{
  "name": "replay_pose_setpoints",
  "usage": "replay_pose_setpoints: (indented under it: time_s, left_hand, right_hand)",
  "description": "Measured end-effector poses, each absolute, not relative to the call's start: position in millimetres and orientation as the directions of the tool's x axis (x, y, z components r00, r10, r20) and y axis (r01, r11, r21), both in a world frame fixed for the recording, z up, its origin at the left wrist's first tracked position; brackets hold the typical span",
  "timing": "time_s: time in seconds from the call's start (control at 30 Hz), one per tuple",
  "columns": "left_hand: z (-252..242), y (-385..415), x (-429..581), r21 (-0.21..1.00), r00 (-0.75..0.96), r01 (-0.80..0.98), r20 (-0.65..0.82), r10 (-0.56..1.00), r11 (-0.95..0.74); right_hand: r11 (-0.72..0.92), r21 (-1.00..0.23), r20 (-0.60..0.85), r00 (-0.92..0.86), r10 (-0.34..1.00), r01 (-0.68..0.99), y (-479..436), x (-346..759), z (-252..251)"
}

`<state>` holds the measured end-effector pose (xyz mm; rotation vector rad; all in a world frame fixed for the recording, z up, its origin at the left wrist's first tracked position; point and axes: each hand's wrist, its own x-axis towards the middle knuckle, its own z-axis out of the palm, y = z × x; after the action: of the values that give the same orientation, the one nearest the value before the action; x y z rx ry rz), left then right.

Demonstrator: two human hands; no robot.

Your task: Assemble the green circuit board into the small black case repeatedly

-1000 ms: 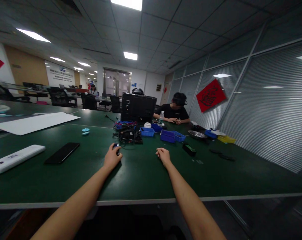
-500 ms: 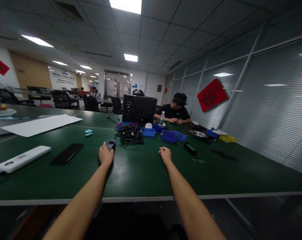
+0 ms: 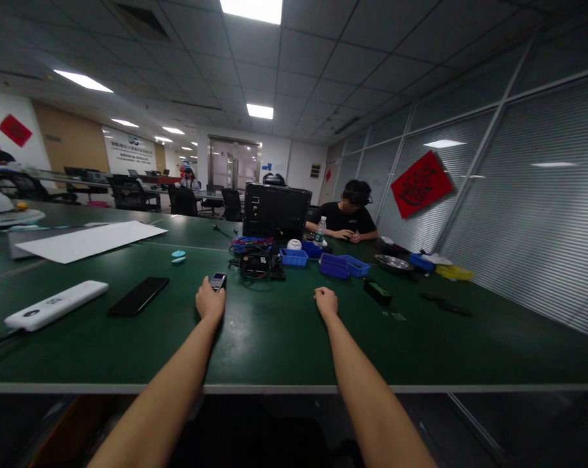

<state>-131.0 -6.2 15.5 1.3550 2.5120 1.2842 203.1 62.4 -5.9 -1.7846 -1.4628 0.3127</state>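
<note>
My left hand (image 3: 209, 301) is wrapped round a small grey handheld device with a screen (image 3: 218, 281), which looks like a voice recorder. Its screen end points away from me, and my palm and fingers cover the lower part. On the green tabletop (image 3: 269, 338) my right hand (image 3: 327, 303) rests with its fingers curled in, and nothing shows in them. To the right of that hand lies a black box with green print (image 3: 377, 292). A black phone (image 3: 138, 296) lies flat to the left of my left hand.
A white power strip (image 3: 57, 305) and a white sheet (image 3: 93, 241) lie at left. Ahead are a turquoise case (image 3: 178, 257), cables, a monitor (image 3: 277, 211), blue trays (image 3: 334, 266) and a bottle (image 3: 319, 231). A metal dish (image 3: 394, 263) stands at right. Another person (image 3: 347, 218) sits opposite.
The whole view has shifted slightly, so things sit a little further right. My left hand keeps its hold on the device, and my right hand stays curled on the table.
</note>
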Motion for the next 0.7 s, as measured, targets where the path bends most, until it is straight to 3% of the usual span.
replay_pose_setpoints:
  time_s: [0.17,0.5,0.7]
  left_hand:
    - [14.7,-7.2,-124.9,0.617,-0.52,0.755,0.356,0.776,0.223]
    - [10.0,-12.8,-71.0,0.598,-0.13,0.794,0.337,0.933,-0.106]
    - [8.6,-22.3,-36.1,0.57,0.1,0.766,0.35,0.931,-0.297]
  right_hand:
    - [0.019,-0.727,0.288,0.28,0.916,0.687,64.9,205.0,-8.0]
    - [0.046,-0.725,0.279,0.231,0.932,0.688,57.2,195.9,-2.9]
    - [0.282,-0.696,0.433,0.073,0.899,0.661,36.1,147.4,8.6]
